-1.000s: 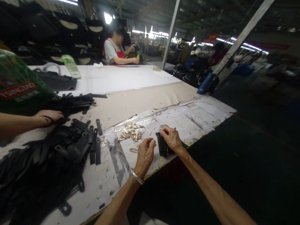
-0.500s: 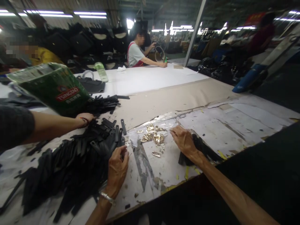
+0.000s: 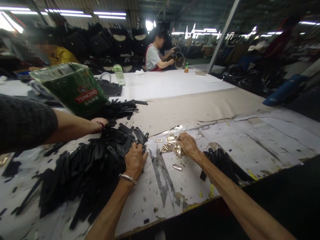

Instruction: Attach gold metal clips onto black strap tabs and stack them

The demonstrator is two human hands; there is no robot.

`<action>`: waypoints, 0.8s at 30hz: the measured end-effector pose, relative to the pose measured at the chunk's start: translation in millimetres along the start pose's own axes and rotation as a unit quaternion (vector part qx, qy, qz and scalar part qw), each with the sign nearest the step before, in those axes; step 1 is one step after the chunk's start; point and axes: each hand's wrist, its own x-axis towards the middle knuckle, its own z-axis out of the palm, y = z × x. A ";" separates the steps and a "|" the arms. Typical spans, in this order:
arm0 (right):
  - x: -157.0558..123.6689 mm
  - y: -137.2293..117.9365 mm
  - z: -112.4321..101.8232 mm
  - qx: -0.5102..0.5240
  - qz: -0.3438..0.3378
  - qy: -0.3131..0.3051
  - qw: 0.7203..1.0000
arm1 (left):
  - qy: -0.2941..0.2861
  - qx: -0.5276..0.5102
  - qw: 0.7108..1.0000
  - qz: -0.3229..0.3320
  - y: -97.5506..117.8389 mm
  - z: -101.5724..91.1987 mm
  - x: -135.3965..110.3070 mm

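Note:
My left hand (image 3: 135,160) is at the right edge of a heap of black straps (image 3: 82,166); its fingers curl around a strap end, with black showing between finger and thumb. The straps are flat, with rounded, holed ends. My right hand (image 3: 189,145) reaches in from the right, fingers bent and pinched at the edge of a small pile of gold metal fittings (image 3: 170,146). Its fingertips are partly hidden among them. One loose gold fitting (image 3: 177,167) lies nearer to me. Under my right forearm is a bundle of black straps (image 3: 221,163).
Another person's arm (image 3: 75,123) comes from the left, its hand at the heap's far side. Behind it leans a green bag (image 3: 85,90). A pale green bottle (image 3: 119,75) and a small orange bottle (image 3: 186,69) stand farther back. A co-worker (image 3: 153,58) is across the table.
My left hand has moved forward onto the strap ends. My right hand has come to the gold pile from beside the strap bundle. The co-worker's hand has left the small bottle.

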 end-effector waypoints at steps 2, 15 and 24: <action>-0.6 3.0 -1.3 -0.018 -0.006 -0.036 0.999 | 0.000 -0.029 1.000 -0.003 -0.9 2.8 3.4; -17.9 -3.4 -32.5 -0.032 0.009 -0.038 0.999 | -0.003 -0.323 0.946 -0.008 2.5 -13.7 -9.7; -94.5 -42.5 -51.7 0.353 0.106 -0.037 0.929 | -0.230 -0.794 0.521 -0.212 30.5 -27.8 -86.7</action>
